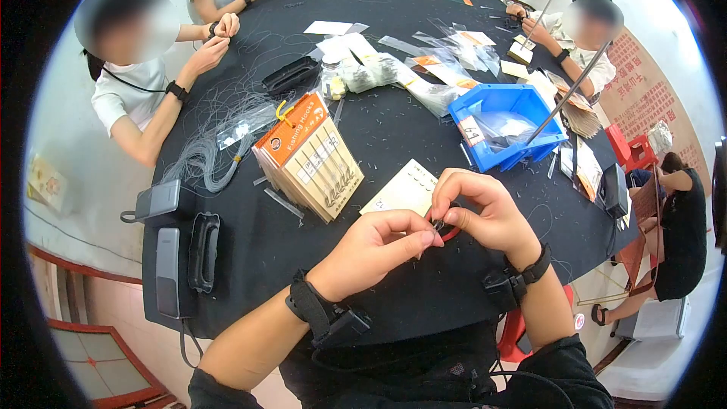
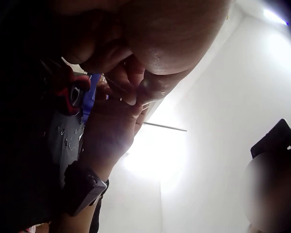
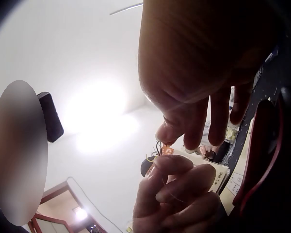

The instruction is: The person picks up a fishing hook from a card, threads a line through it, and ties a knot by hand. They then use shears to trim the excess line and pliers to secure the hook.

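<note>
Both pinch: my left hand (image 1: 382,246) thin line (image 3: 170,194), my right hand (image 1: 485,212) seemingly a hook (image 3: 158,147), probably mid-tie; left card stack (image 1: 309,160) looks filled, near card (image 1: 397,191) unfilled.

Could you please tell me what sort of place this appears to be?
It looks like a small workshop for assembling fishing tackle by hand: a stack of "Fishing Hooks" cards stands on the black-covered table, coiled clear line lies nearby, and several people are gathered round.
</note>
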